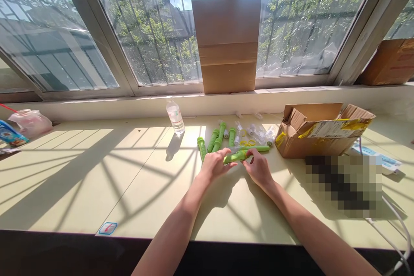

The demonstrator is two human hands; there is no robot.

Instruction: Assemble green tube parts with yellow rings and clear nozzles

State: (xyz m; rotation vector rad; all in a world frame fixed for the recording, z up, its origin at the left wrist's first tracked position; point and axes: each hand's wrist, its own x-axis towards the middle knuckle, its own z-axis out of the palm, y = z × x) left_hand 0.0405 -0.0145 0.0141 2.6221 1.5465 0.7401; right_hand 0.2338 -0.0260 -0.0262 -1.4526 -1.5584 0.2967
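Left hand (215, 164) and right hand (258, 166) are both closing on one green tube (235, 158), left hand wrapping its left end, right hand pinching near its right end. Hands are sitting close together, not touching each other. I'm seeing the tube lying roughly left to right, at the near edge of the pile; can't tell whether it's resting on the tabletop (80, 181).

Just beyond the right fingers, a long green piece (261, 148) is pointing right; can't tell if they're touching it. Far of the left hand, several ribbed green tubes (213, 139) are lying in a loose bunch. Right of those, clear tubes (258, 135) are lying scattered, with yellow rings (248, 142) among them.

Open cardboard box (323, 138) is standing right of the pile. Power strip (386, 161) is lying right of it; a pixelated patch (343, 185) is hiding whatever's nearer, so I'm not calling that one. Clear bottle (175, 116) is standing upright, far left of the hands. Cardboard sheet (228, 47) is standing upright against the window, far centre. Blue packet (12, 133) is lying at far left. Sun is throwing bar shadows across everything.
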